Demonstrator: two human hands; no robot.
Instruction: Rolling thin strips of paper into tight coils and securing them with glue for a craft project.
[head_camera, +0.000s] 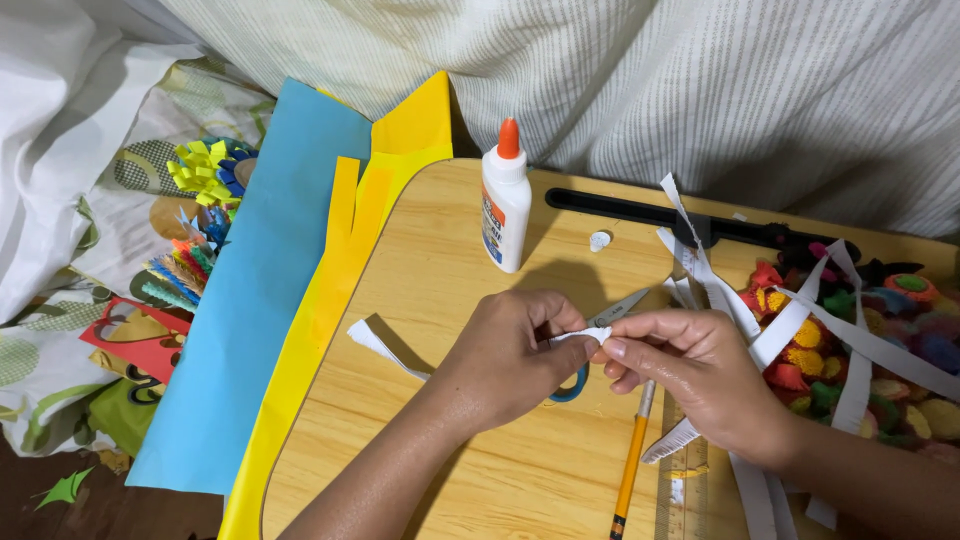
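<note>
Where the wooden counter (470, 300) serves as landmark, the items read from left to right as follows: off its left edge, on patterned bedding, lie fringed paper flowers (205, 170) in yellow, blue and orange, then a blue paper sheet (250, 300) and a yellow paper sheet (330, 300) that overlaps the counter's left rim. Upright near the counter's rear centre stands a white glue bottle (506, 198) with an orange cap. At the counter's middle, the left hand (510, 355) pinches a white paper strip (580, 335) between thumb and fingers, its tail trailing leftward across the wood; the right hand (690, 370) pinches the same strip's other end, fingertips pressed together. Beneath the hands lie blue-handled scissors (600, 340), and a yellow pencil (632, 470) points toward the counter's front edge. Right of these rest a clear ruler (683, 480), loose white strips (850, 350), and a heap of coloured paper flowers (880, 340).
</note>
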